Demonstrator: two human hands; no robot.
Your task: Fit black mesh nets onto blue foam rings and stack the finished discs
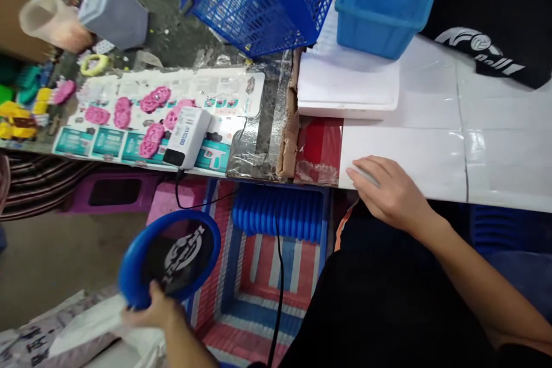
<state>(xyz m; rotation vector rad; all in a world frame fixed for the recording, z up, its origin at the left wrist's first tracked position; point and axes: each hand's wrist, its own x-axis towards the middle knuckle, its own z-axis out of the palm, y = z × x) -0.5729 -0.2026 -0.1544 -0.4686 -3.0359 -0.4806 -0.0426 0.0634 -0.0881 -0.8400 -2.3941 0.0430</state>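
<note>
A round blue disc with a black printed centre [170, 256] sits low at the left, below the bench edge, its rim pinched by the left hand [153, 310], whose fingers are clenched on it above a white bag [92, 328]. The right hand [388, 190] lies flat, fingers released, on the white bench [495, 155]. A white power bank [187, 137] rests among pink flower pieces [150, 100], with blue baskets [267, 0] behind.

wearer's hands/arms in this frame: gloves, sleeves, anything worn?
Both bare. The left hand and right hand show no gloves, and no rings, watch or bands can be seen. Both forearms are uncovered as far as the frame shows; no sleeve edge appears on either. Fingers on the right look short-nailed, unpainted. The only clothing in view is dark fabric over the lap, with an orange trim strip near the right wrist.
</note>
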